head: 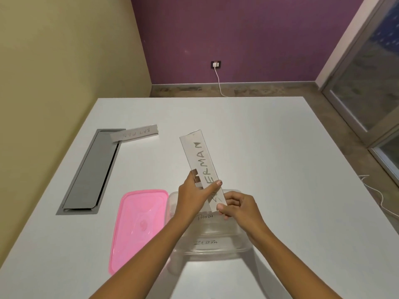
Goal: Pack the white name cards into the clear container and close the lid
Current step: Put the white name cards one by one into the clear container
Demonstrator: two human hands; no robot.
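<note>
A grey metal cable hatch (90, 171) is sunk into the white table (269, 147) on the left, and one name card (135, 133) lies across its far corner, lettered "BATMAN" and reading upside down from here. Beyond the table a white cord (219, 83) hangs from a wall socket (216, 64) on the purple wall. Nearer the person, the pink lid (138, 227) lies flat on the table just beside the clear container (233, 249), which stands open with nothing over its mouth but the hands themselves. Inside it, cards marked "PANDA" (205, 216) and "ZEBRA" (206, 242) can be read through the plastic. Above the container both hands hold a long white card (201, 167) tilted up and away; its letters run "…ERMAN", the start hidden by fingers. The left hand (192, 199) pinches the card's lower edge with thumb across the face, and the right hand (237, 209) clamps its bottom corner between thumb and curled fingers.
</note>
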